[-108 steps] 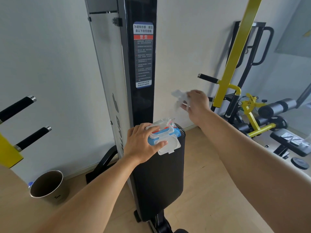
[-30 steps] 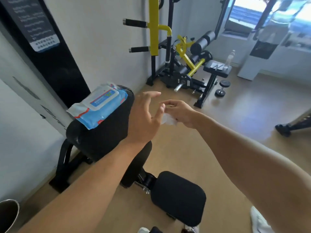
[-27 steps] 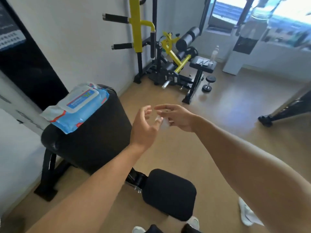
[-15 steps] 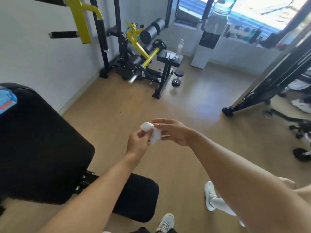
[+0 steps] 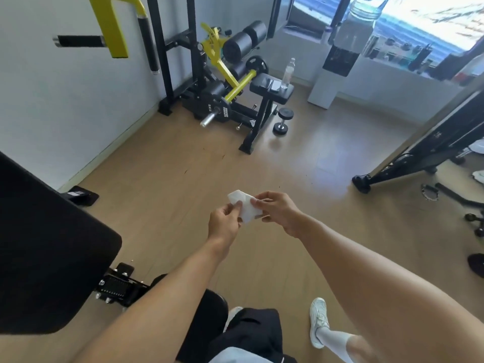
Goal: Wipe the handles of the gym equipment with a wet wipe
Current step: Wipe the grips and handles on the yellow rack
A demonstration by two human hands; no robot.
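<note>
White wet wipe [image 5: 245,208] is pinched between left hand [image 5: 225,226] and right hand [image 5: 278,213], each grip closed on it mid-air above the floor, so no handles [image 5: 78,41] look wiped yet, basically all the wiping's left.

"5KG" in white on black weight plate [image 5: 219,109], smaller print there illegible

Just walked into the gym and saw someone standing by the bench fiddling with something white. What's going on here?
A person is holding a white wet wipe in front of them with both hands, the left hand and right hand each pinching a side. No handle is being wiped yet: the black foam handle on the yellow frame is up on the left, untouched. The person stands on the wooden floor beside a black padded bench.
</note>
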